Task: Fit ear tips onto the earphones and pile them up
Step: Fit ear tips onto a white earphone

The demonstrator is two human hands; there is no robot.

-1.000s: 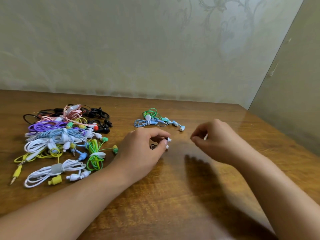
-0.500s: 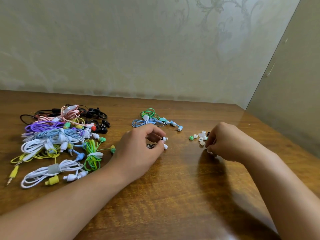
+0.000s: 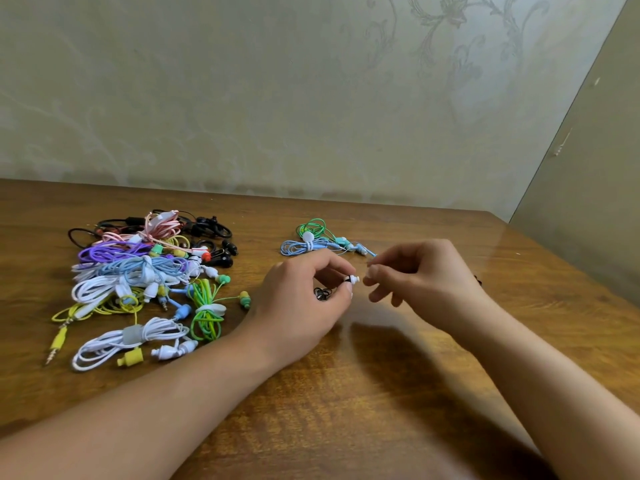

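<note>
The left hand point(image 3: 304, 296) pinches a small black-and-white earphone bud point(image 3: 352, 279) between thumb and first finger, and a little curl of thin black cord point(image 3: 322, 293) pokes out under the fingers. The bud's white tip points to the right. The right hand point(image 3: 420, 271) is just beside it, with its thumb and first finger pressed together near the bud (what they hold is too small to tell). The other fingers of that hand curl loosely down.

Behind the hands lie two tied-up earphones, a light blue bundle point(image 3: 300, 246) and a green bundle point(image 3: 316, 227), touching each other. Far to the left sits a big heap of coiled earphones point(image 3: 145, 271) in white, purple, pink, yellow, green, blue and black.

Everything rests on a shiny brown wooden counter point(image 3: 381, 393), and the hands throw dark shadows on it. Behind the counter stands a pale wall with faint swirly leaf patterns point(image 3: 311, 98). A plain grey-green panel point(image 3: 595, 188) stands at the right.
</note>
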